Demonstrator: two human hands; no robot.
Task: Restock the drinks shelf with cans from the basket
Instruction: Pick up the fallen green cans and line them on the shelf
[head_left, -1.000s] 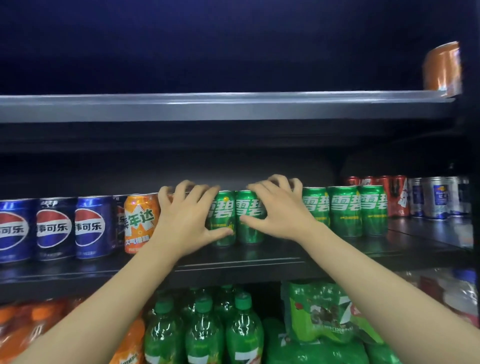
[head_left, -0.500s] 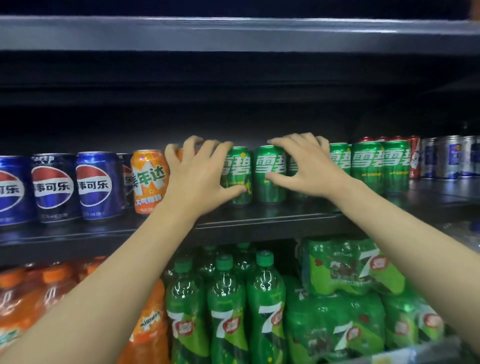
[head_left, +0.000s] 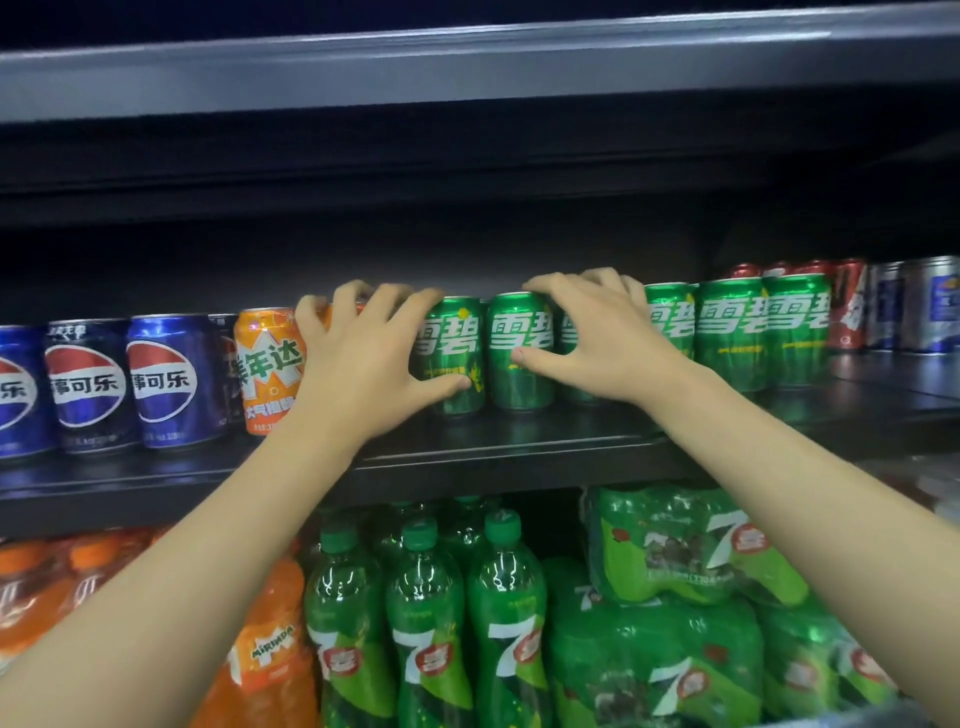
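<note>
Shelf: blue cans flank orange can.

Dark metal drinks shelf carries one upright row of cans: blue Pepsi cans at left, an orange can just beside them, then green Sprite cans through the middle, red cans and silver cans at far right. Below: green 7-Up bottles, orange Mirinda bottles, wrapped 7-Up packs.

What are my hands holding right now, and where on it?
Left hand grips a green Sprite can around its side; right hand grips another green can, also around the side, mostly hidden.
</note>
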